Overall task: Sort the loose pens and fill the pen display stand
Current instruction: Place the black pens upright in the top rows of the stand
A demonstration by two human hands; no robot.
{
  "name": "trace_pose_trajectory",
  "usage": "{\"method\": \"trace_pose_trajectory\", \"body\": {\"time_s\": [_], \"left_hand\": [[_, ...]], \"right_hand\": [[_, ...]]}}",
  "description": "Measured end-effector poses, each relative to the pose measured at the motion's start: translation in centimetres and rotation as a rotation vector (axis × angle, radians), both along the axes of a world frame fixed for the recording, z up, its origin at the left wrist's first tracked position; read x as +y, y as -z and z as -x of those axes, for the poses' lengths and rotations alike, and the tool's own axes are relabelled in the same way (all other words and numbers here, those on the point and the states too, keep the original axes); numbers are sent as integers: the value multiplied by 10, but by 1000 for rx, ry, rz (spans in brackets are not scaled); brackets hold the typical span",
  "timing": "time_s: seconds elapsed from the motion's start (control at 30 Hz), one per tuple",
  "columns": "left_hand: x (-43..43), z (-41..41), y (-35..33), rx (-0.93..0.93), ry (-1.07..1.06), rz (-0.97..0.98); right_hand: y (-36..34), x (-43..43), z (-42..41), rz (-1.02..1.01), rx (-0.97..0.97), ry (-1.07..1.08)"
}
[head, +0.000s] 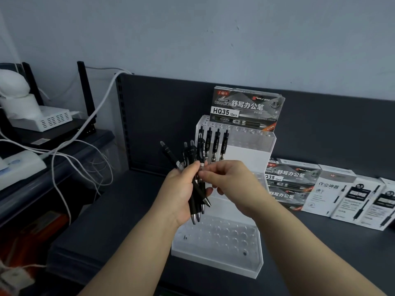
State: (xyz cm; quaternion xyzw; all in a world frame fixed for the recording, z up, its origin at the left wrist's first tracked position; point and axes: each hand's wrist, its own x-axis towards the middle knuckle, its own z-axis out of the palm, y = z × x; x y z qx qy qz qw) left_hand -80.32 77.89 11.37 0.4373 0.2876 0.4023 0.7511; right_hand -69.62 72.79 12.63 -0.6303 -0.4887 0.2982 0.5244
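Left hand [181, 193]: fist closed round a fanned bunch of pens [195, 184], tips down.
Right hand [230, 182]: thumb and forefinger pinching one pen of the bunch, before the stand [245, 261].

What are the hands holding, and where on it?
The left hand grips a bunch of black pens around their middles. The right hand pinches one pen of the bunch at mid-barrel.

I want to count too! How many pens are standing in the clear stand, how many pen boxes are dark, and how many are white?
Pens standing in the stand: 4
Dark pen boxes: 3
White pen boxes: 3 in view
Total: 10
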Motion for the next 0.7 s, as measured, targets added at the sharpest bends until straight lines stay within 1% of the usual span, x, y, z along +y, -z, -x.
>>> {"method": "trace_pose_trajectory", "body": {"time_s": [0.13,0.27,0.33,0.4,0.57,0.7], "left_hand": [[-1,-1,1,-17,20,-10],[5,1,2,-11,-43,-4],[7,2,3,1,-65,-4],[7,3,4,1,-75,-14],[8,5,9,17,-73,-44],[9,7,10,28,-76,-74]], "right_hand": [[-4,-3,-8,10,28,31],[-18,0,-31,-114,40,263],[-21,5,-43,-199,-26,383],[-18,12,-52,-218,-119,455],[1,23,-57,-133,-319,475],[13,28,-56,23,-497,444]]}}
